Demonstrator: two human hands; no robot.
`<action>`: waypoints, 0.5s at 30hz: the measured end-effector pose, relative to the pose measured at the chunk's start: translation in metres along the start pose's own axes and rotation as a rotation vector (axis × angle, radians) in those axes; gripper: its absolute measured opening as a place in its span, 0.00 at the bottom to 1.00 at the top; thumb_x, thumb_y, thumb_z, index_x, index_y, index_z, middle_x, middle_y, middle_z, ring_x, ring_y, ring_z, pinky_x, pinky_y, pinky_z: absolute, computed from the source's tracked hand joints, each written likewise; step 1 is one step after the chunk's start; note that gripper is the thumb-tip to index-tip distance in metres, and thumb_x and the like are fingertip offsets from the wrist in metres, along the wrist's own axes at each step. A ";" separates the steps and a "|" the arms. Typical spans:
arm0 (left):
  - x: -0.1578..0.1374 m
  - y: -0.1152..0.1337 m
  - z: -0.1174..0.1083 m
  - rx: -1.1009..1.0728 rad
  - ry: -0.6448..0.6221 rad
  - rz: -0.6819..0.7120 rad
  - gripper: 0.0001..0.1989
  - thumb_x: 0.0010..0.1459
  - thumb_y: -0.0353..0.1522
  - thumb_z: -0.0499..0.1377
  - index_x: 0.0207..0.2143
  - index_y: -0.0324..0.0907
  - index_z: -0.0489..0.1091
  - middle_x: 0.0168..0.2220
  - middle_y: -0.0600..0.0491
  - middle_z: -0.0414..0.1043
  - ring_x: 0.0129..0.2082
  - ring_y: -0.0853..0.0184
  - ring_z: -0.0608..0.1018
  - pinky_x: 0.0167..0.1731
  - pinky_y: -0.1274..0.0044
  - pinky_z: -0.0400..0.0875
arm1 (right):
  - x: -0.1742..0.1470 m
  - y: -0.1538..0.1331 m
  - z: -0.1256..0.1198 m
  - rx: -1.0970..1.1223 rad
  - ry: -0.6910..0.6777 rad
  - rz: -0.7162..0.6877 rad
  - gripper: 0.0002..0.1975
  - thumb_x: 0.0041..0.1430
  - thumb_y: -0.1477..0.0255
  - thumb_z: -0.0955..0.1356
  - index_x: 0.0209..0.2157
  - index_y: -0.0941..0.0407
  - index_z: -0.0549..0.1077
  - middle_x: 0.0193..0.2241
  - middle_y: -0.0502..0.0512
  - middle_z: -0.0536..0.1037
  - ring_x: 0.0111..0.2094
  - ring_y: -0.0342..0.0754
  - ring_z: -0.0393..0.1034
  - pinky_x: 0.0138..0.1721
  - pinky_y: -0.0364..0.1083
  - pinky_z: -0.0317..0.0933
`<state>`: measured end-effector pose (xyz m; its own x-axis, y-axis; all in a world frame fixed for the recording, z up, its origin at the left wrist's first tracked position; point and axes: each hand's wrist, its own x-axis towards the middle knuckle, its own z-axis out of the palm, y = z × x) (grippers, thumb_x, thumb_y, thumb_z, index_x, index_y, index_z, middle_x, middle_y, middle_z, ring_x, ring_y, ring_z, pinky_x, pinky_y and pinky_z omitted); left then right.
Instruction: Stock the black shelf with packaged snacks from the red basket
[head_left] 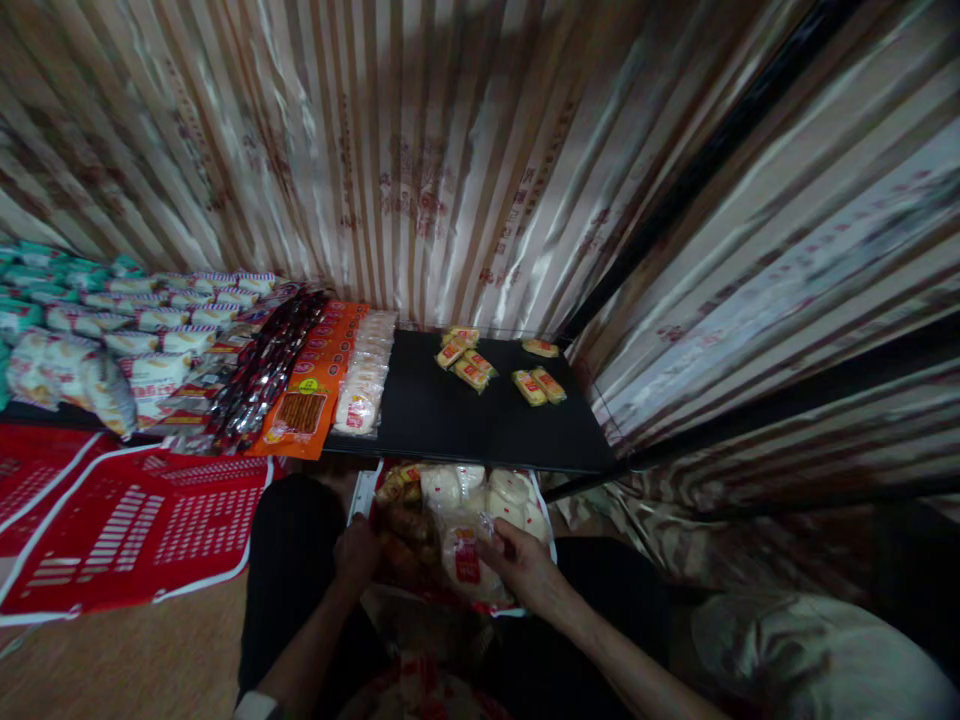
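In my right hand [529, 570] is a clear packet of a round, pale food [466, 562] with a red label, held by its right side over the red basket [553, 550] between my knees. My left hand [358, 548] is closed at the basket's left edge, beside a white handle piece [363, 494]; its fingertips are dark and partly hidden. Inside the basket lie more round white packets [510, 488] and brown and yellow packets [405, 505].
Ahead stands a black shelf [420, 410] with small yellow packets [471, 368], a row of white round packets [364, 385], orange snack bags [307, 385], dark sachets [262, 370] and white bags [157, 375]. Red baskets [180, 520] stand at left; a black pole [720, 140] slants at right.
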<state>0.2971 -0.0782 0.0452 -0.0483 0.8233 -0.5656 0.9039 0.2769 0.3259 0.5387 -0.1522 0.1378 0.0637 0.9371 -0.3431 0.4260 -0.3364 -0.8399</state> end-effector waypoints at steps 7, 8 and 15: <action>-0.012 -0.003 -0.009 0.010 0.202 0.038 0.13 0.58 0.26 0.49 0.45 0.34 0.65 0.47 0.39 0.73 0.51 0.57 0.73 0.47 0.71 0.68 | 0.004 0.017 0.010 0.007 0.039 0.007 0.24 0.46 0.48 0.66 0.20 0.53 0.57 0.17 0.42 0.54 0.20 0.39 0.49 0.22 0.41 0.44; -0.014 -0.001 -0.013 0.008 0.262 0.065 0.15 0.58 0.27 0.49 0.48 0.36 0.64 0.52 0.41 0.70 0.55 0.58 0.69 0.51 0.70 0.65 | 0.006 0.015 0.011 0.020 0.042 -0.010 0.24 0.46 0.48 0.66 0.20 0.54 0.58 0.17 0.42 0.54 0.21 0.39 0.49 0.22 0.41 0.45; -0.036 0.038 -0.036 -0.622 0.224 0.409 0.14 0.57 0.34 0.50 0.43 0.43 0.70 0.47 0.48 0.73 0.48 0.61 0.74 0.52 0.68 0.66 | 0.024 -0.034 0.001 0.185 0.070 -0.098 0.22 0.43 0.50 0.69 0.21 0.54 0.61 0.16 0.43 0.58 0.20 0.39 0.52 0.22 0.40 0.50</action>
<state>0.3178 -0.0796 0.1056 0.0929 0.9821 -0.1635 0.4668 0.1021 0.8784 0.5242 -0.1180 0.1577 0.0953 0.9681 -0.2315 0.2605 -0.2488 -0.9329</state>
